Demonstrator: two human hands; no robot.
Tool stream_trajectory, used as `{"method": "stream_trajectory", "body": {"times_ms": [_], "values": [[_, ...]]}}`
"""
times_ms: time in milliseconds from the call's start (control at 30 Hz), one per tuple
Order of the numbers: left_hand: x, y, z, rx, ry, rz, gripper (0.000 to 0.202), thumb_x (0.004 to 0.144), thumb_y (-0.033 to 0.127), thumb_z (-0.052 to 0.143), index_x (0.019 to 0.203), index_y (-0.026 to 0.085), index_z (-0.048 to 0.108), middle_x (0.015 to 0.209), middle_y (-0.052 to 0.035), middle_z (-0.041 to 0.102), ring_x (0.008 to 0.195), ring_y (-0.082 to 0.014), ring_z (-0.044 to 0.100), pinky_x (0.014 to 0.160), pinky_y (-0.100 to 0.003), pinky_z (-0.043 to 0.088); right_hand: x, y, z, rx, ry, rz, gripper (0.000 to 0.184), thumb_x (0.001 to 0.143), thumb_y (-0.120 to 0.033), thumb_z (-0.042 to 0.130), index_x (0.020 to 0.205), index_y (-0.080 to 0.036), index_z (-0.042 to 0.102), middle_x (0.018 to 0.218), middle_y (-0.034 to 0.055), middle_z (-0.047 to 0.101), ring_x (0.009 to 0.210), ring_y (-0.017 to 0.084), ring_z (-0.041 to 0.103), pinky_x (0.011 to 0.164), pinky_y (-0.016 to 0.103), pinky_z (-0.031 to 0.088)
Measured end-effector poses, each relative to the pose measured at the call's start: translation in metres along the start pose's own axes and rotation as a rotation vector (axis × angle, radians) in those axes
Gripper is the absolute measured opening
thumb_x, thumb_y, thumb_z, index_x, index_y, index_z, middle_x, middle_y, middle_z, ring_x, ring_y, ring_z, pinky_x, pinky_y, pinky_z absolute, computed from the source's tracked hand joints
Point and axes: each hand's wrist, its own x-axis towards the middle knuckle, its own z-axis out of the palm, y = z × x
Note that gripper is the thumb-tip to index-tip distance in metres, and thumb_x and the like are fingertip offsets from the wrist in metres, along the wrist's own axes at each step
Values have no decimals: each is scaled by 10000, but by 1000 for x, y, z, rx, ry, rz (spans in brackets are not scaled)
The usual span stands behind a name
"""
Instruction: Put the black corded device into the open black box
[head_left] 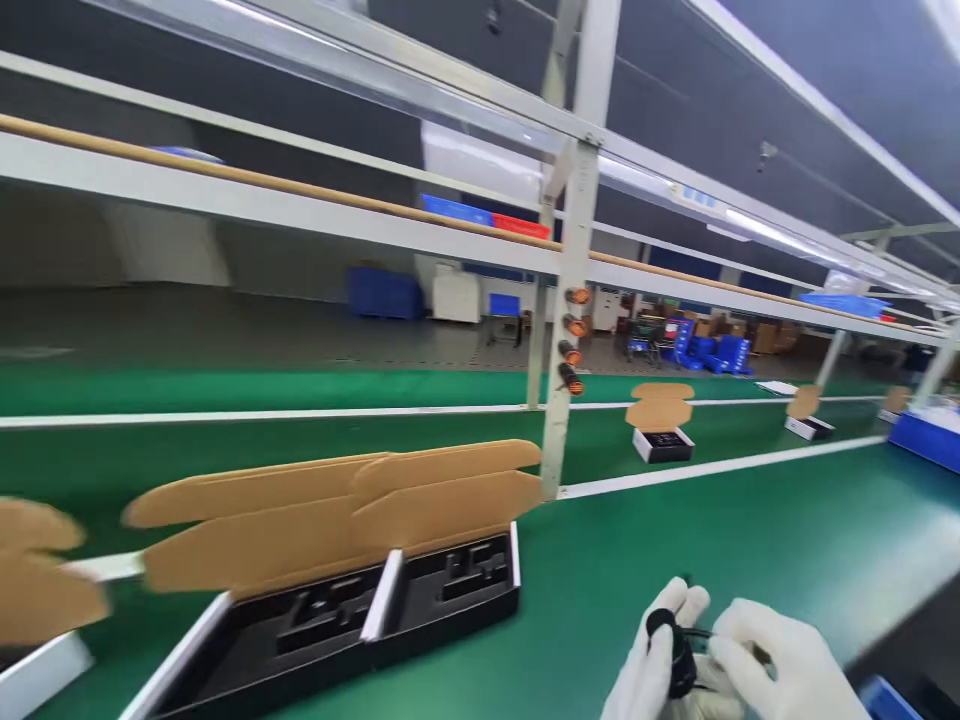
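Observation:
White gloves cover both my hands, low at the right above the green work table (577, 600). My left hand (649, 665) is closed around a small round black part with a thin black cable (681, 660). Close beside it, my right hand (780, 660) has its fingers bent together where the cable reaches them. What exactly sits between those fingertips is partly hidden. Left of my hands stand two open cardboard boxes (442, 510) side by side, lids raised, with black moulded inserts (480, 570) inside.
Another open box (45, 670) is cut off at the left edge. Further boxes (664, 440) stand on the conveyor beyond. A white post (574, 230) with several orange-and-black fittings (574, 327) rises from the table. A blue bin (930, 435) is at far right.

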Motion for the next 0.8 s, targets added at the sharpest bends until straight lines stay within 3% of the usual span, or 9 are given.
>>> {"method": "stream_trajectory", "body": {"times_ms": [67,100,167,267,400,500,633,700,800], "values": [[-10,31,-4,-2,111,134,487,776,521,726,1159,241,610,1133,-102,651,695,-125,637,634,-236,524,45,-19,15,21,-97,-173,385,929,-423,418,615,-237,538,644,-20,602,616,147,557,608,252,456],[-16,49,-8,22,170,202,458,784,510,723,1136,244,599,1002,-65,672,609,-97,605,552,-203,488,73,-27,20,30,-61,-226,363,936,-410,421,653,-239,571,684,-16,623,655,150,575,647,260,465],[-27,82,-17,59,256,305,438,778,514,730,1084,251,561,816,1,647,460,-50,504,433,-163,388,137,-40,28,50,184,-273,284,928,-426,455,798,-235,620,802,7,651,745,168,598,720,289,479],[-33,117,-29,104,358,395,443,740,529,761,962,235,513,725,35,607,442,-32,477,428,-140,343,231,-50,43,63,590,-360,408,863,-587,523,927,-193,607,845,45,619,721,188,589,745,346,497],[-30,139,-44,302,417,474,469,724,579,750,908,224,505,728,45,598,409,-6,421,428,-144,286,304,-55,61,-39,748,-464,433,869,-579,519,985,-168,590,889,71,611,738,190,591,727,338,499],[-25,148,-52,427,377,563,501,724,650,705,883,207,533,653,46,566,437,-26,420,456,-161,308,313,-59,60,-111,774,-482,330,895,-491,499,949,-181,598,836,63,615,757,197,595,737,335,496],[-17,159,-46,305,287,593,412,892,620,491,848,211,512,648,14,571,677,-115,582,694,-208,468,277,-72,45,21,681,-453,309,829,-470,576,949,-186,593,828,47,620,719,196,591,746,363,513],[-13,162,-42,182,241,492,447,906,642,420,779,215,461,550,33,524,511,-104,541,538,-185,439,243,-83,40,101,489,-499,209,830,-379,604,957,-213,585,861,28,619,722,176,588,730,337,517],[-8,162,-40,106,199,305,561,837,769,368,720,224,425,407,78,388,246,-62,211,276,-184,124,189,-97,42,146,17,-781,156,866,-195,557,999,-266,595,991,22,618,873,153,606,783,280,524]]}}
